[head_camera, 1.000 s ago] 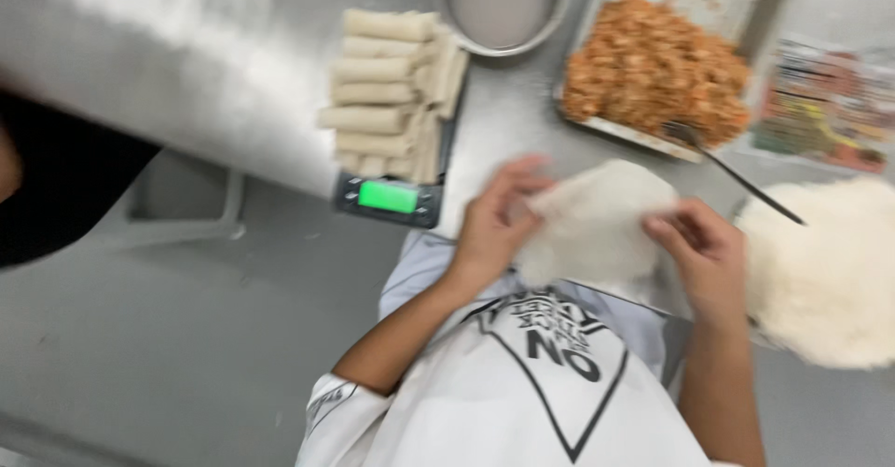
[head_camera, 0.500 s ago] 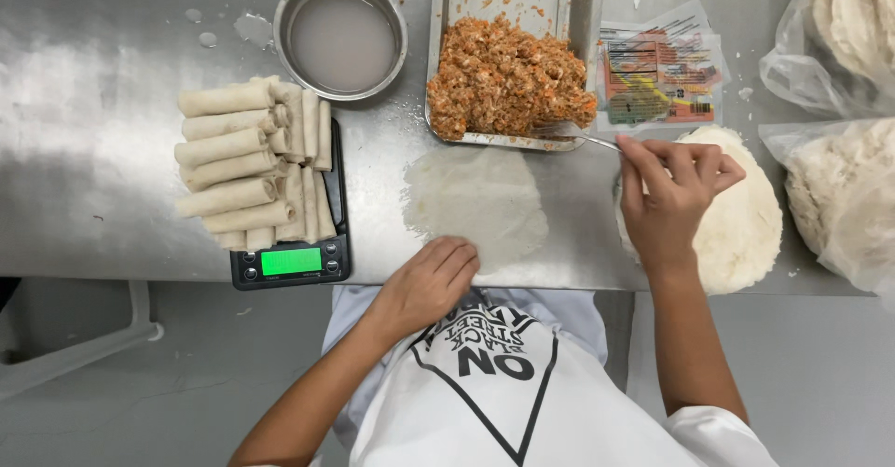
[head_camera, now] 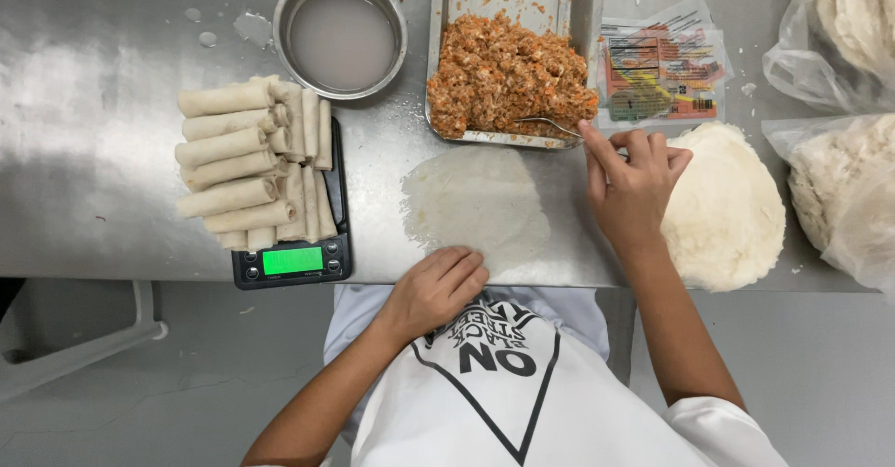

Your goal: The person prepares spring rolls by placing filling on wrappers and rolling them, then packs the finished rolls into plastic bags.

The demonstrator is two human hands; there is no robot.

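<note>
A thin round wrapper (head_camera: 475, 204) lies flat on the steel table (head_camera: 103, 122) in front of me. My left hand (head_camera: 436, 289) rests with curled fingers on its near edge. My right hand (head_camera: 631, 184) grips the handle of a metal spoon (head_camera: 550, 126) whose bowl is dug into orange minced filling (head_camera: 508, 75) in a metal tray (head_camera: 447, 20). Beside my right hand is a stack of round white wrappers (head_camera: 729, 208).
Several rolled spring rolls (head_camera: 250, 161) are piled on a black scale (head_camera: 294, 262) with a green display at the left. A metal bowl of cloudy liquid (head_camera: 340, 34) stands behind them. An empty printed packet (head_camera: 660, 66) and plastic bags of wrappers (head_camera: 844, 183) lie at the right.
A second ago both hands held a wrapper up. It now lies flat on the table, my left hand rests on its edge and my right hand has reached to the spoon in the filling.
</note>
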